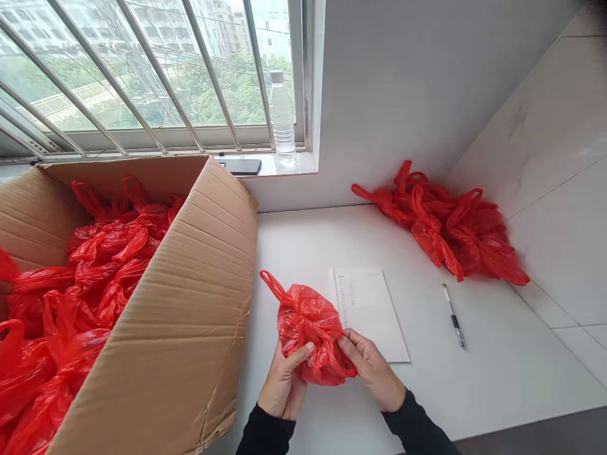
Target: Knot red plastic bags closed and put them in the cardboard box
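Note:
A knotted red plastic bag [310,316] is held up over the white table, one loop handle sticking out to its upper left. My left hand [284,379] grips the bag from its lower left, with the thumb across the front and the other fingers hidden beneath. On the right side, my right hand [370,366] pinches the bag's plastic between thumb and fingers. What the bag contains cannot be made out. Behind the bag lies a white notepad [374,316] with small writing on its page.
On the left stands an open cardboard box [190,303] filled with red bags [114,253]. More red bags [450,227] are piled by the right wall. A pen [454,316] lies right of the notepad. The sill holds a bottle [283,120] and a dark phone [241,166].

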Tool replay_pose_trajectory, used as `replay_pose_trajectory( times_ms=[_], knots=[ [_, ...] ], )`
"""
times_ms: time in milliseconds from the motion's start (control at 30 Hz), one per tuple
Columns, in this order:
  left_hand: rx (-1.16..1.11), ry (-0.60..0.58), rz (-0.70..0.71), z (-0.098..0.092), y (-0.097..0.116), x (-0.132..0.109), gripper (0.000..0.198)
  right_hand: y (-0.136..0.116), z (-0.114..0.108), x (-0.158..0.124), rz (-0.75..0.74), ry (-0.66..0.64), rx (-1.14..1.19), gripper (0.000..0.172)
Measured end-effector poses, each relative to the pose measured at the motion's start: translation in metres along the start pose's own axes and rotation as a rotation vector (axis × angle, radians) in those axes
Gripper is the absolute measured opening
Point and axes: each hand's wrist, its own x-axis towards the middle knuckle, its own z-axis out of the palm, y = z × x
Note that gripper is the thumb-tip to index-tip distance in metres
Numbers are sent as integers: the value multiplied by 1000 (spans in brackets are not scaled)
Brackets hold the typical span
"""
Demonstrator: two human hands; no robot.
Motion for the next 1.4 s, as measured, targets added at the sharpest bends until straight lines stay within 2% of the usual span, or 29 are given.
replay_pose_trajectory(
  times_ms=[167, 500, 600, 700, 800, 900, 967, 1067, 1200, 1300, 1367, 1400],
  knots=[
    [25, 16, 38, 1, 0, 2, 59, 0, 4, -2, -7, -63, -52, 38],
    [35, -56, 36, -1, -6, -2, 65, -4, 4, 0, -24, 42, -6, 36],
    [103, -103, 28, -2, -6, 0, 62, -3, 2, 2, -34, 38, -29, 31],
    [179, -200, 35, -5, -5, 3, 63, -2, 1, 2, -36, 31, -42, 24],
    [291, -249, 58, -10, -3, 4, 61, -6, 1, -1, -15, 13, -34, 27],
    [383, -199, 89, -13, -4, 4, 50, -12, 3, -4, 0, -43, -21, 35],
    [388, -166, 79, -13, -6, 4, 50, -13, 5, -3, -3, -60, -3, 40],
    [405, -108, 76, -12, -11, 5, 58, -10, 8, -1, -33, 18, 7, 44],
    [556, 99, 284, -15, -13, -2, 70, 0, 7, 0, -55, 92, -26, 41],
    [793, 253, 393, -17, -10, -17, 55, 18, 2, -5, -29, 80, -88, 41],
    [871, 241, 333, -17, -9, -26, 47, 33, 0, -10, -17, 81, -126, 42],
    [856, 214, 244, -17, -8, -30, 44, 39, -1, -13, -15, 101, -140, 42]
  ],
)
